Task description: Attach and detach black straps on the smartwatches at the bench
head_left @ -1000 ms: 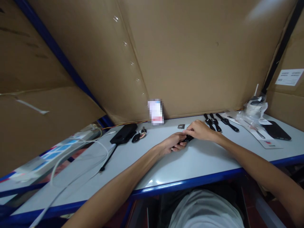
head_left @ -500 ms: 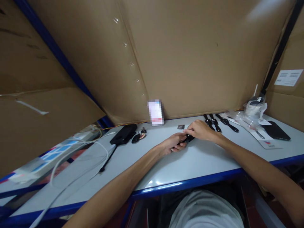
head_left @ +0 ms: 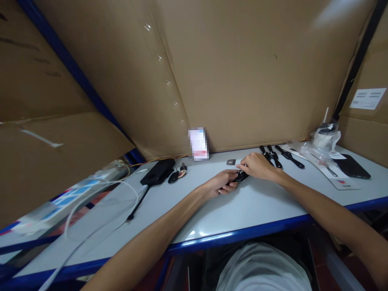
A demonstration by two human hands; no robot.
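Clamping a small black strapped wristwatch [head_left: 241, 176] between left hand [head_left: 222, 184] and right hand [head_left: 257, 166].
Resting on pale grey tabletop [head_left: 260, 204] under the grip; seemingly light, strap floppy, best pinched at rigid case.

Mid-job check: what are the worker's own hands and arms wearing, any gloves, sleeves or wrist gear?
The left hand and the right hand are bare, no gloves. The left forearm and right forearm are uncovered as far as the frame shows: no sleeve, band or watch at either wrist. Rings are too small to tell. A pale grey shirt shows at the bottom edge.
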